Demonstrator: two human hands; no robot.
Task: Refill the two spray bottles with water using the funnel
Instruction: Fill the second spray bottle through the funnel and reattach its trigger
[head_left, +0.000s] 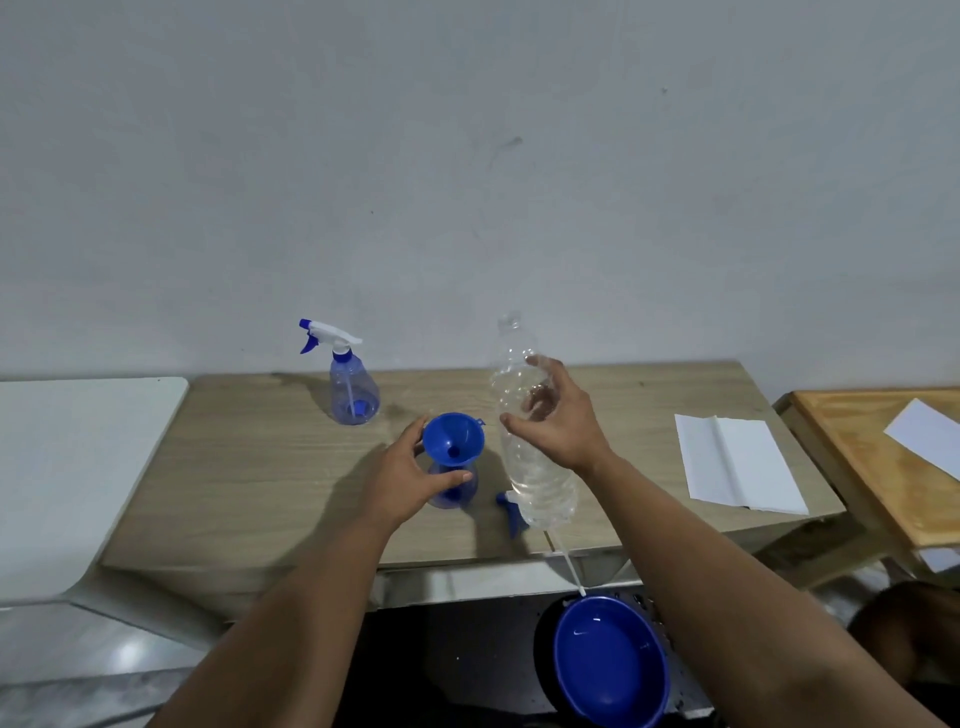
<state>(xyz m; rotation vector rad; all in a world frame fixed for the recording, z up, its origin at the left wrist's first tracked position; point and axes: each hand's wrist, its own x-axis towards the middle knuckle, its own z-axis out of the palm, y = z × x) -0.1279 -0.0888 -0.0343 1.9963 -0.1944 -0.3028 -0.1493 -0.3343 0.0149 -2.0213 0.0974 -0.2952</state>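
Mid-task: funnel seated on the near bottle, pour not started.

Your left hand (415, 475) curls round the open spray bottle (453, 488) near centre, steadying it under the blue funnel (453, 439) in its neck. Your right hand (558, 415) grips the clear water bottle (530, 426), upright just right of the funnel. Removed sprayer head (511, 512) lies on the table (260, 467) behind that bottle (dip tube overhangs the near edge). Far-left second spray bottle (352, 387) is capped, looks nearly empty. Judging by this, both fills remain, plus recapping.
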